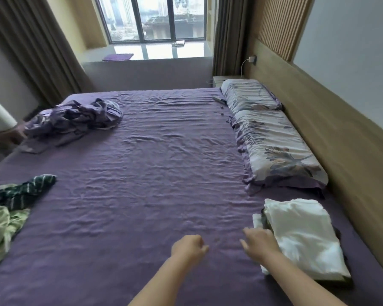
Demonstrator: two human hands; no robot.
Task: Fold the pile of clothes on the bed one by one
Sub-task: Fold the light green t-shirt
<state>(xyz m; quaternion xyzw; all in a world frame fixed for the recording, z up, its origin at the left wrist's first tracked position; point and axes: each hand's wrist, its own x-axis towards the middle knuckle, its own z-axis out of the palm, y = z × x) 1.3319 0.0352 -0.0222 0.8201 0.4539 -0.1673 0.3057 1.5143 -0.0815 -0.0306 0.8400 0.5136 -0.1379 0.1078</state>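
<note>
reaching out over the purple bed [164,151] from the bottom of the frame, two bare arms, both hands empty. left hand [189,246], bottom centre, loosely clenched into a fist, holding nothing, hovering just above the sheet. right hand [260,241], just right of it, fingers relaxed and spread, released, right at the near corner of a folded white stack [301,237]; contact with it impossible to tell.

folded white stack parked at the lower right of the frame, squared off, with a darker piece showing beneath its edges; judged set there to keep finished work out of the way, beside the two floral pillows [274,146] along the headboard [341,133] at right.

unfolded clothes [11,208] bunched at the lower left edge of the frame: a dark green striped piece over pale green ones, partly cut off by the frame, well apart from both hands. wide middle of the bed bare between the two groups, likely kept as the folding surface.

rumpled purple bedding [75,120] heaped at the upper left, with part of another person at the far left edge touching it. window [155,18] and brown curtains [31,40] across the top.

judged between items: one garment apparently finished, next likely to come from the lower-left pile, calling for a reach across the sheet.
</note>
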